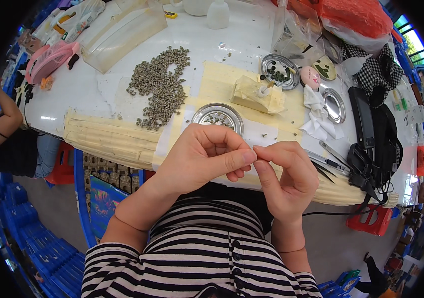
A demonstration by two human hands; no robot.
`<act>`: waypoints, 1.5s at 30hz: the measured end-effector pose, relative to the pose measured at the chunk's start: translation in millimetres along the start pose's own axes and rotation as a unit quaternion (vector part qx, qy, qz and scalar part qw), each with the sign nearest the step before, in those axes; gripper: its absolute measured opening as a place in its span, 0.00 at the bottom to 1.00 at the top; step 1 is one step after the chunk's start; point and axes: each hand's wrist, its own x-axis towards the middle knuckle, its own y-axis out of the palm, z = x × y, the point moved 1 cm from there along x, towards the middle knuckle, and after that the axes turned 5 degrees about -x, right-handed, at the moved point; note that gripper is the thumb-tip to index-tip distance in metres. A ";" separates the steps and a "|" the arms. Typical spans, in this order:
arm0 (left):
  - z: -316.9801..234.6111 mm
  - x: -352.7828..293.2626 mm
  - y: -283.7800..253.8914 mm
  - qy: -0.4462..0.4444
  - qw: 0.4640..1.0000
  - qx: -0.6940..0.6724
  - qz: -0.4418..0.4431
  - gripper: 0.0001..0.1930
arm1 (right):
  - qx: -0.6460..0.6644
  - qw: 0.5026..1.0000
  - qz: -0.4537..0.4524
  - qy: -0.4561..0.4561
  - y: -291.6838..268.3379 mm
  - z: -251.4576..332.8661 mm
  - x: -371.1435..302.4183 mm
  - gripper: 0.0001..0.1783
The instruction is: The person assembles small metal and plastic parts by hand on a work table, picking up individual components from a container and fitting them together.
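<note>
My left hand (204, 156) and my right hand (286, 174) meet fingertip to fingertip above the table's near edge. Thumb and forefinger of each are pinched together; whatever sits between them is too small to make out. Just beyond my left hand, a round metal dish (218, 115) holds several small greyish pieces, partly covered by that hand. A large heap of small grey-brown pieces (161, 84) spreads over the white tabletop to the left. Behind the dish stands a block wrapped in cream tape (257, 95), with a small white peg on top.
At the right lie a metal dish of dark green pieces (280, 72), an empty oval metal dish (334, 106), tweezers (335, 152) and a black device (362, 118). A pink fan (52, 60) and a clear plastic tray (122, 37) stand left. Another person's arm (9, 107) shows at far left.
</note>
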 end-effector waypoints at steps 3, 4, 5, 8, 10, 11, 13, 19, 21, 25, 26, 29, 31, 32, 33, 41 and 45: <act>0.2 -0.3 2.6 -0.010 1.000 0.006 -0.003 0.07 | 0.033 0.999 0.011 0.012 -2.7 -4.8 -1.2 0.12; -0.2 -0.2 3.7 -0.012 1.000 0.010 -0.003 0.08 | 0.045 0.999 0.012 0.016 -3.1 -6.2 -2.1 0.12; -0.4 -0.9 4.1 -0.014 1.000 0.014 -0.006 0.08 | 0.051 0.999 0.009 0.018 -2.4 -6.8 -2.4 0.11; 1.3 -2.7 4.9 0.008 0.999 0.036 -0.016 0.08 | 0.067 0.997 0.003 0.029 -0.1 -8.1 -3.2 0.11; 1.6 -3.6 4.8 0.014 0.998 0.052 -0.023 0.07 | 0.078 0.996 0.003 0.042 1.1 -8.9 -3.9 0.10; 1.2 -3.7 5.0 0.016 0.998 0.060 -0.026 0.07 | 0.086 0.995 0.002 0.046 1.2 -9.0 -4.0 0.10; 0.3 -5.0 5.0 0.023 0.998 0.062 -0.023 0.06 | 0.100 0.994 0.001 0.053 1.5 -9.4 -4.3 0.10; -1.2 -5.4 5.2 0.004 0.999 0.047 -0.017 0.05 | 0.171 0.981 0.024 0.089 -0.8 -13.4 -6.5 0.10; -1.2 -5.4 5.6 -0.001 0.999 0.040 -0.017 0.05 | 0.193 0.976 0.028 0.095 -0.5 -14.8 -6.9 0.11; -1.3 -5.4 7.2 -0.005 0.999 0.044 -0.024 0.05 | 0.213 0.971 0.032 0.105 -0.9 -17.3 -8.7 0.11; -1.2 -5.5 7.1 -0.005 0.999 0.046 -0.026 0.05 | 0.216 0.970 0.032 0.107 -0.8 -17.3 -8.6 0.11; -0.1 -5.8 7.0 0.006 0.998 0.063 -0.025 0.05 | 0.218 0.969 0.031 0.110 -0.6 -17.2 -8.6 0.11; 1.6 -6.2 7.5 0.019 0.997 0.070 -0.030 0.05 | 0.211 0.971 0.029 0.107 -0.3 -17.6 -8.8 0.11; 2.4 -6.5 7.8 0.026 0.996 0.074 -0.032 0.04 | 0.203 0.973 0.027 0.103 -0.2 -17.6 -8.7 0.11; 3.0 -7.1 8.2 0.029 0.996 0.076 -0.033 0.04 | 0.194 0.976 0.026 0.098 -0.2 -17.3 -8.3 0.11; 2.7 -5.3 5.8 0.008 1.000 0.023 0.000 0.04 | 0.136 0.989 0.020 0.057 -3.2 -12.2 -7.4 0.11; 3.3 -6.0 5.3 0.026 0.999 0.030 -0.020 0.05 | 0.128 0.988 0.014 0.084 -4.8 -8.4 -8.6 0.12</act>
